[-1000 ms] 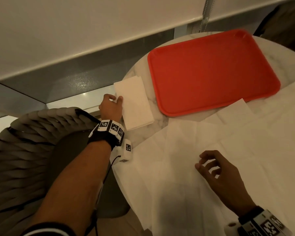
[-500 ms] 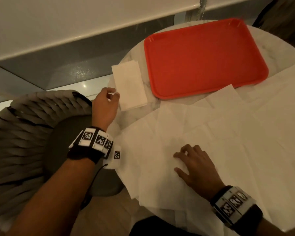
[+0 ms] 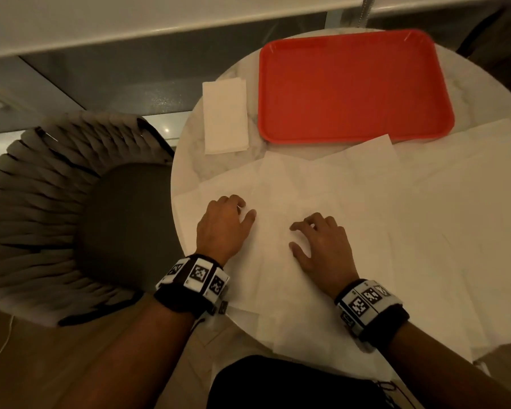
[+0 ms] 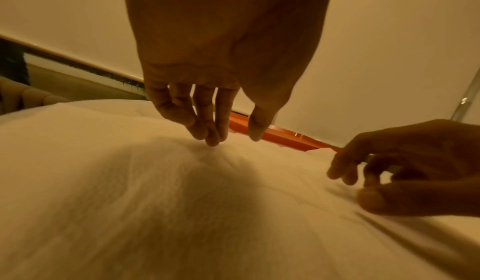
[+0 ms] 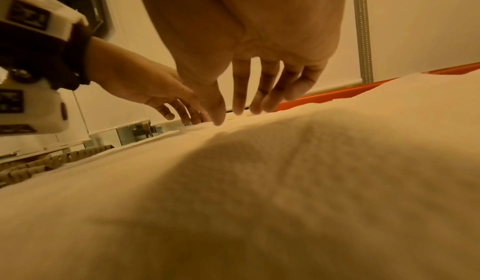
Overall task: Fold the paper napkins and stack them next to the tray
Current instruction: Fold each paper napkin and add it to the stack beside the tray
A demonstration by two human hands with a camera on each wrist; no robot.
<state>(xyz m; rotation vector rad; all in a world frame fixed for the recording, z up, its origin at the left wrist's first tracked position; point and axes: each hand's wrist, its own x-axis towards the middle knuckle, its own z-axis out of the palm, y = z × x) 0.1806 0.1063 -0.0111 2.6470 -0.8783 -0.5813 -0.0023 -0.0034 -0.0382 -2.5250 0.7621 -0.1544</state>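
left hand [image 3: 223, 224]: fingers loose, tips on unfolded napkins [image 3: 351, 219], grip on nothing | right hand [image 3: 322, 246]: same, fingertips touching the sheets | unfolded napkins: overlapping across tabletop [image 3: 195, 160] near edge | folded napkin stack [image 3: 224, 112]: far left edge, just beside red tray [image 3: 351, 84]

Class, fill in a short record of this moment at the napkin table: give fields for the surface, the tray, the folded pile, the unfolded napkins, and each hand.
surface: round marble table
tray: red, nothing on it, at the far side
folded pile: white stack left of the tray, apart from it
unfolded napkins: loose overlapping sheets across the near half of the table
left hand: fingertips down on a sheet, no grip visible
right hand: fingers loosely bent, tips on the same sheets
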